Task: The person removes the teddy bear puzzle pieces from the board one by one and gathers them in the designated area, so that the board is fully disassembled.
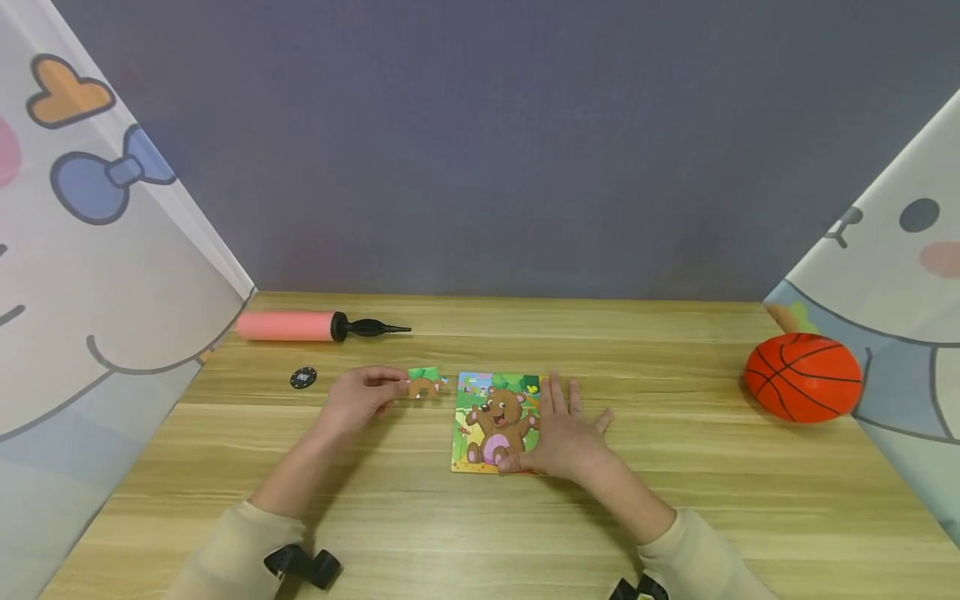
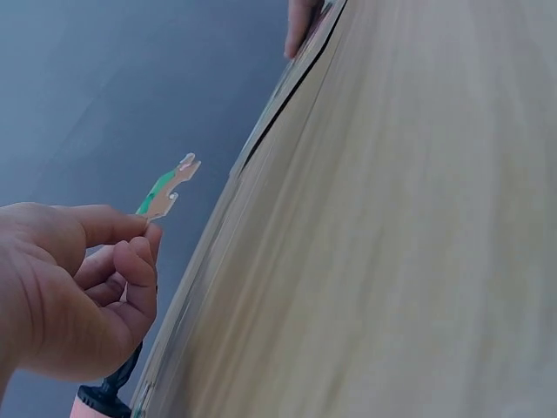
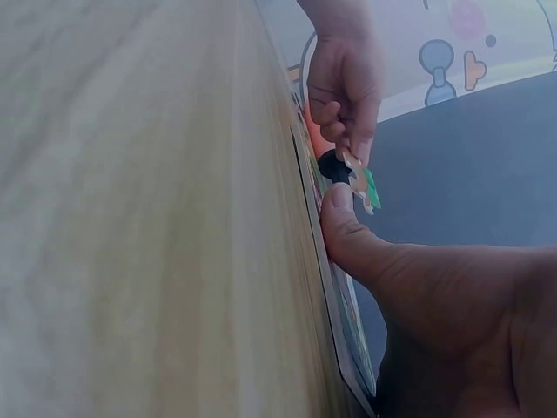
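Between thumb and fingers, my left hand (image 1: 362, 398) pinches a small puzzle piece (image 1: 426, 383) printed in green and brown. In the left wrist view this puzzle piece (image 2: 163, 193) shows its notched edge and is held off the table. Just to its right lies a square jigsaw puzzle (image 1: 480, 417) with a smiling brown bear on it. My right hand (image 1: 566, 437) rests on the puzzle's right side with fingers spread, hiding that part. The right wrist view shows the thumb (image 3: 352, 239) of this hand against the puzzle's edge.
A pink hand pump (image 1: 288, 326) with a black nozzle lies at the back left of the wooden table (image 1: 420, 533). A black round chip (image 1: 303, 377) sits left of my left hand. On the far right is an orange basketball (image 1: 803, 377). Grey and cartoon-printed panels surround the table.
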`<act>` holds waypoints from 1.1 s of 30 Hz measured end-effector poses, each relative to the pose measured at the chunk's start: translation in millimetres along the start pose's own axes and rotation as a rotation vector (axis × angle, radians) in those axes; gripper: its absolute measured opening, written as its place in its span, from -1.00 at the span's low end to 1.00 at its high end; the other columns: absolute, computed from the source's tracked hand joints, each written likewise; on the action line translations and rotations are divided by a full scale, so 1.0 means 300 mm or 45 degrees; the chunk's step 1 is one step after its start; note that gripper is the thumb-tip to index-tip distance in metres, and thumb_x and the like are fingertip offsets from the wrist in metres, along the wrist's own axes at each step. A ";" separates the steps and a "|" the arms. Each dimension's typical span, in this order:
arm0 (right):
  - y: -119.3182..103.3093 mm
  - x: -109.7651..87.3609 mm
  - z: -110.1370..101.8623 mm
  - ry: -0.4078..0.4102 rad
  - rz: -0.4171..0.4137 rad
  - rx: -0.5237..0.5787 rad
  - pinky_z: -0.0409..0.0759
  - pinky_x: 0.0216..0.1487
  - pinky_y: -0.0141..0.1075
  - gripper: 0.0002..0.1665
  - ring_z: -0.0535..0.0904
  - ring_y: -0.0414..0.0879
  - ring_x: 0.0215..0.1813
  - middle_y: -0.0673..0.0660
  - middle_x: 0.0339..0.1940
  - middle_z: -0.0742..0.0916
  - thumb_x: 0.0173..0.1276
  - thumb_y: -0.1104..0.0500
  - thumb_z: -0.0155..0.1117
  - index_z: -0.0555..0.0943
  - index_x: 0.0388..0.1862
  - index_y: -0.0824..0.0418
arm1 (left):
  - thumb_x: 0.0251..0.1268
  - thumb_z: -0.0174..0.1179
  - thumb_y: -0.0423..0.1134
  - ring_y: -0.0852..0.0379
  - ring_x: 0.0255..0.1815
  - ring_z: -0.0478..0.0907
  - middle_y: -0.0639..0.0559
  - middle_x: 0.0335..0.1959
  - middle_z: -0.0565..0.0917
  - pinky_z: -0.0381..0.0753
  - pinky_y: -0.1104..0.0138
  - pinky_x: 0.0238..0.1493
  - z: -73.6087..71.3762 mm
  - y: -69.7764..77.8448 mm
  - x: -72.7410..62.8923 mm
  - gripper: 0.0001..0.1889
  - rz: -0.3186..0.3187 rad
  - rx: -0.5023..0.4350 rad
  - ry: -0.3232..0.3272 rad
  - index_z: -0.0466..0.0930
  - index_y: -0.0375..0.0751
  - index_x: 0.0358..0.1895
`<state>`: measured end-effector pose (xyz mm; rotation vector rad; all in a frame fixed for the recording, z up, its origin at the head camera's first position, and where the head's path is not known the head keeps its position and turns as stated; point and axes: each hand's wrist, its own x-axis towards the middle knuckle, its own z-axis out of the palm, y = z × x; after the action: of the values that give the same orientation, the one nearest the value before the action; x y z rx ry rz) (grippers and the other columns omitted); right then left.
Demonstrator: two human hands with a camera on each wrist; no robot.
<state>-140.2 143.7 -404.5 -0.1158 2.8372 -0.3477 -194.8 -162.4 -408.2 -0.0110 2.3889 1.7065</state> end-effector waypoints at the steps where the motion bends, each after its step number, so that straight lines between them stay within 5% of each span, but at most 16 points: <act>1: 0.000 0.000 0.000 0.001 0.001 -0.004 -0.25 0.20 0.66 0.79 -0.28 0.32 0.62 0.32 0.66 -0.13 -0.22 -0.68 0.40 -0.19 0.64 0.38 | 0.39 0.31 -0.25 0.18 -0.53 0.38 -0.06 -0.45 0.57 0.42 0.39 -0.52 -0.005 -0.002 0.000 -0.71 -0.003 -0.002 0.002 0.68 -0.34 0.07; 16: -0.002 0.005 0.005 -0.011 0.014 -0.053 -0.27 0.26 0.61 0.81 -0.28 0.27 0.63 0.38 0.64 -0.13 -0.23 -0.73 0.32 -0.17 0.62 0.44 | 0.42 0.28 -0.25 0.17 -0.48 0.40 -0.06 -0.39 0.60 0.46 0.35 -0.48 -0.072 -0.014 0.003 -0.67 -0.030 -0.004 -0.014 0.65 -0.40 0.11; 33: -0.003 0.009 0.007 -0.023 0.032 0.012 -0.30 0.19 0.66 0.79 -0.33 0.31 0.62 0.37 0.65 -0.18 -0.19 -0.71 0.34 -0.21 0.62 0.43 | 0.39 0.32 -0.23 0.24 -0.59 0.40 -0.02 -0.52 0.59 0.47 0.41 -0.56 -0.142 -0.045 0.023 -0.66 -0.055 0.126 0.007 0.69 -0.43 0.07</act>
<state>-142.2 142.0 -406.8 -0.0816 2.8162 -0.3524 -206.9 -205.9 -408.7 -0.0523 2.4558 1.5702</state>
